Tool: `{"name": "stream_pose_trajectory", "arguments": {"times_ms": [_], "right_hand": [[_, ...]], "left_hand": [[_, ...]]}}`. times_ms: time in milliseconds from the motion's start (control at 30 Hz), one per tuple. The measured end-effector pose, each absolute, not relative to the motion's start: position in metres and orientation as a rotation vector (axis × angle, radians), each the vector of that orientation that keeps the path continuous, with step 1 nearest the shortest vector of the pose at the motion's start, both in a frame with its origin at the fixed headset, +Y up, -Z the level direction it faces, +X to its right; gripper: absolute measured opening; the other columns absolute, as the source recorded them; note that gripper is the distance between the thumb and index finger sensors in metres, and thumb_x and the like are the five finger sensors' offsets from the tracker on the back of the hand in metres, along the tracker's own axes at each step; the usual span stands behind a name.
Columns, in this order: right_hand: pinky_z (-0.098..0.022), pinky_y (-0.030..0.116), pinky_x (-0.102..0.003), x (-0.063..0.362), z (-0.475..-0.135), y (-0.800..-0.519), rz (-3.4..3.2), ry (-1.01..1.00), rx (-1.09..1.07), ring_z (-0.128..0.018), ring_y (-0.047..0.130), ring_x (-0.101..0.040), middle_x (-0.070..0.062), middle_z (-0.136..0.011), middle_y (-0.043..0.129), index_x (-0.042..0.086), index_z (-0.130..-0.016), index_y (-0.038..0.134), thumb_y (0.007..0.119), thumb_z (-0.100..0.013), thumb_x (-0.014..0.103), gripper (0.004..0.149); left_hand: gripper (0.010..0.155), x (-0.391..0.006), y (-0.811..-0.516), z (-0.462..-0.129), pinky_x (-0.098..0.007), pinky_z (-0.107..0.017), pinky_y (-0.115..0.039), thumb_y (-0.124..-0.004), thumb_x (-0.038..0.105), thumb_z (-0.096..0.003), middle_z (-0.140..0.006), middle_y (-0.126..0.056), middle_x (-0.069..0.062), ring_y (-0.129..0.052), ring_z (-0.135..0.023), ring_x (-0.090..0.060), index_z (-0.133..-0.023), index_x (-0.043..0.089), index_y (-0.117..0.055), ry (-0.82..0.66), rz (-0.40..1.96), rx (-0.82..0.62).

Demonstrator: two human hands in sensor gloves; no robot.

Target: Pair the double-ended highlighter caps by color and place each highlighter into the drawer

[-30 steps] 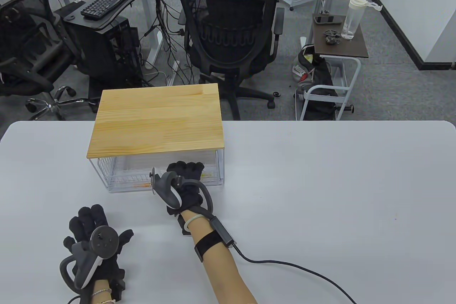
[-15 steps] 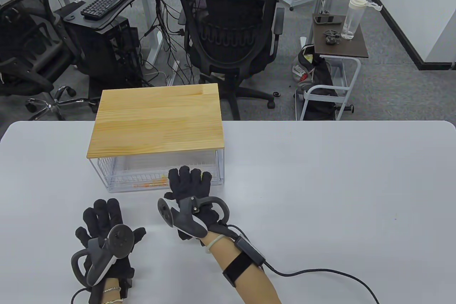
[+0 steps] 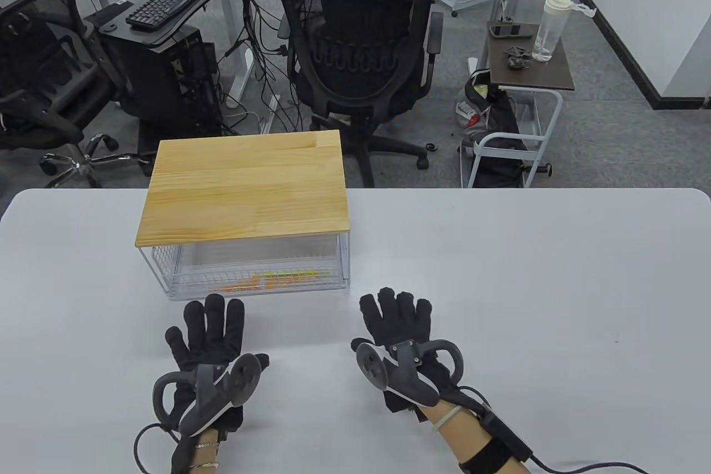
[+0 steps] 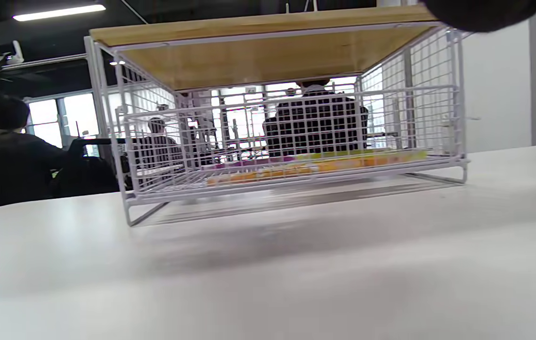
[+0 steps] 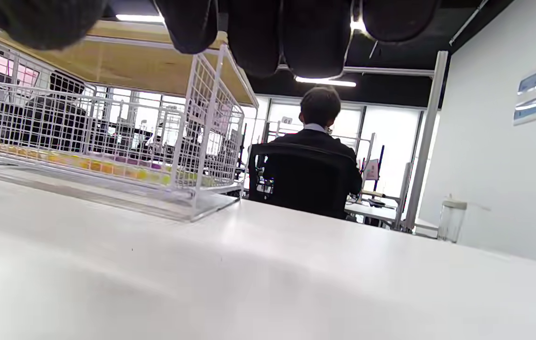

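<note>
Both grips lie spread and flat on the table [image 3: 500, 274], left hand [image 3: 208, 352] at 7 o'clock, right hand [image 3: 400, 343] at 5. The highlighters [image 3: 278, 279] sit inside the pushed-in drawer [image 3: 183, 274]. Seemingly finished; just check it's flush.

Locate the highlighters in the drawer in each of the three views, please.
Table view: highlighters left of centre, low in the wire drawer.
Left wrist view: centre, along the drawer floor.
Right wrist view: left edge.
Shared landmark: the wooden top.
</note>
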State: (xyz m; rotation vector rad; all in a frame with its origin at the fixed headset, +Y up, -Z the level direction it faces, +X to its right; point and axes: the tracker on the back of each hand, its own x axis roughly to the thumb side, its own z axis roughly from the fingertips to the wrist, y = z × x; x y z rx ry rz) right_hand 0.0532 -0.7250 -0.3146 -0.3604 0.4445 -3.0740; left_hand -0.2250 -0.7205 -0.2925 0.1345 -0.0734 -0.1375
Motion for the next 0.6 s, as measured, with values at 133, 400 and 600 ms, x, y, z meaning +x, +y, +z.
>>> {"name": "stream_pose_trajectory", "arguments": {"times_ms": [133,400,600], "right_hand": [[-0.075,0.047,-0.069,0.067,-0.307,-0.735,-3.194,0.431,-0.397,-0.107,0.061,-0.047,-0.012,-0.123,0.054,0.027,-0.115,0.047,0.066,-0.051,0.063,0.077],[-0.075,0.046,-0.07,0.065,-0.304,-0.738,-3.244,0.414,-0.461,-0.106,0.061,-0.048,-0.013,-0.123,0.053,0.026,-0.116,0.047,0.066,-0.051,0.063,0.076],[-0.074,0.046,-0.07,0.06,-0.303,-0.746,-3.204,0.385,-0.481,-0.106,0.061,-0.048,-0.013,-0.122,0.054,0.026,-0.115,0.047,0.065,-0.051,0.063,0.076]], "left_hand": [[0.098,-0.208,-0.727,-0.292,-0.078,-0.071,-0.026,-0.063,0.064,-0.0417,-0.122,-0.009,-0.017,-0.02,-0.111,-0.051,-0.111,0.022,-0.008,-0.144,-0.214,0.102],[0.097,-0.199,-0.731,-0.289,-0.078,-0.07,-0.027,-0.063,0.064,-0.0417,-0.122,-0.011,-0.016,-0.021,-0.111,-0.051,-0.111,0.022,-0.008,-0.185,-0.25,0.1],[0.097,-0.201,-0.733,-0.291,-0.078,-0.07,-0.026,-0.063,0.064,-0.0419,-0.122,-0.011,-0.016,-0.021,-0.111,-0.051,-0.11,0.023,-0.008,-0.179,-0.249,0.084]]}}
